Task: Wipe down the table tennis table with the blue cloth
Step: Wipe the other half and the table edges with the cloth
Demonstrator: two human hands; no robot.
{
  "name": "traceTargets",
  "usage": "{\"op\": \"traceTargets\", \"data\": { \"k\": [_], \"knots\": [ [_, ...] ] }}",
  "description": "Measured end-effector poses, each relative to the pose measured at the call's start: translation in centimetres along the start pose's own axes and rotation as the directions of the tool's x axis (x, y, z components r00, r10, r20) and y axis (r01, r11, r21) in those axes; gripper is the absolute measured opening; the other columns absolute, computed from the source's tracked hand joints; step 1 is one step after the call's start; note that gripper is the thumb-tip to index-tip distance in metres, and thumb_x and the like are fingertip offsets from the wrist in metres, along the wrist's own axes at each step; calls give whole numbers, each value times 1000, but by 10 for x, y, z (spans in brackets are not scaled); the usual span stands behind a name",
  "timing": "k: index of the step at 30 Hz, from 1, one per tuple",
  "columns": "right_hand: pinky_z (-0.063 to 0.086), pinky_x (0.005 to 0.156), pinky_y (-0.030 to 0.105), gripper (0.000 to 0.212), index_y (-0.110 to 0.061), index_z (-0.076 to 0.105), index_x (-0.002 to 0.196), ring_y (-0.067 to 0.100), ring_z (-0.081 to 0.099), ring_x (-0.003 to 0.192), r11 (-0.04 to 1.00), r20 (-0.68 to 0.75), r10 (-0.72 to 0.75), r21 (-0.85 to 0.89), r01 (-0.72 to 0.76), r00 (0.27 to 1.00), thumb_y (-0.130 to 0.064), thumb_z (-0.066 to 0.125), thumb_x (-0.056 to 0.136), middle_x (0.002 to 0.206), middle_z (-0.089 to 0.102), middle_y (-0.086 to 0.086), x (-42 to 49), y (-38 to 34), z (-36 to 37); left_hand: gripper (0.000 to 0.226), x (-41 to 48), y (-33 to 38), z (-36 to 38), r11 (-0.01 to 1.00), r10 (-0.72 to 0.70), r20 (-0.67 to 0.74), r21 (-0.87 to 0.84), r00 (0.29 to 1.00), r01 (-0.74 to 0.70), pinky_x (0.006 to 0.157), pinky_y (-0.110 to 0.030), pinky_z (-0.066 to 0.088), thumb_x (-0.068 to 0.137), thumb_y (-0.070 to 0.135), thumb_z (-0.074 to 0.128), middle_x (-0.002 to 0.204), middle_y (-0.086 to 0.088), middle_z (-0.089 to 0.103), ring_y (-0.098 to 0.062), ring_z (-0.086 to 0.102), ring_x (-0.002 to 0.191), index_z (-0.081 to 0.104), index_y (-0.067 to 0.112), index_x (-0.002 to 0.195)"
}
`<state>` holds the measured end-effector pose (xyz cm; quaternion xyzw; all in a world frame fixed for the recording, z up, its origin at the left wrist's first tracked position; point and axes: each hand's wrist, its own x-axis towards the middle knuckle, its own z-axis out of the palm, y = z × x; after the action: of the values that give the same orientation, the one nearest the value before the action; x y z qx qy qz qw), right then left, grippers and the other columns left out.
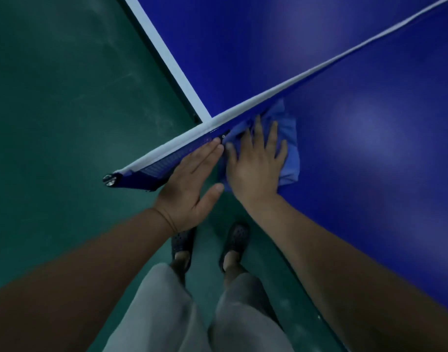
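We press a crumpled light-blue cloth flat on the deep blue table tennis surface, right against the white-topped net.

Our right hand lies on the cloth near the surface's side edge, fingers straight and spread wide. Our left hand, fingers straight and together, thumb apart, touches the net's dark mesh near its end clamp.

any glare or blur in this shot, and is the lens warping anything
Head view: dim, with a blue-green cast; two soft pale glare patches on the table top, nothing blown out. Head view: mild softness all over, though the right hand flat on the blue cloth and the left hand by the net are both readable. Head view: wide-angle stretch swells both forearms toward the bottom corners.
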<state>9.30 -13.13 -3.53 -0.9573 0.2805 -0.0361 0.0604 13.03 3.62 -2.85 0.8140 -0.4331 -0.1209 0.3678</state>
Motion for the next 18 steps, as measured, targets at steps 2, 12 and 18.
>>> {"op": "traceTargets", "data": {
  "k": [2,12,18],
  "knots": [
    [28,113,58,48,-18,59,137,36,30,148,987,34,-157,-31,159,987,-46,39,102,159,39,5,-34,13,-4,68,1,-1,-1,1000,12,8,-27,1000,-12,122,-48,25,105,44,33,161,-19,30,-28,28,151,34,-5,151],
    [18,112,55,48,-28,61,133,38,23,147,975,52,217,26,-219,975,-55,41,99,163,29,-1,36,8,-10,66,1,-5,-4,999,21,52,-48,998,-18,123,-45,20,102,41,37,161,-16,30,-25,23,152,33,-1,153],
    [22,111,73,39,-21,62,129,44,28,146,988,54,-149,-31,151,987,-39,51,96,158,40,6,-69,31,-11,72,3,-5,-5,998,25,62,-53,998,-22,124,-32,16,104,51,28,161,-16,30,-23,24,151,34,-1,153]
  ]
}}
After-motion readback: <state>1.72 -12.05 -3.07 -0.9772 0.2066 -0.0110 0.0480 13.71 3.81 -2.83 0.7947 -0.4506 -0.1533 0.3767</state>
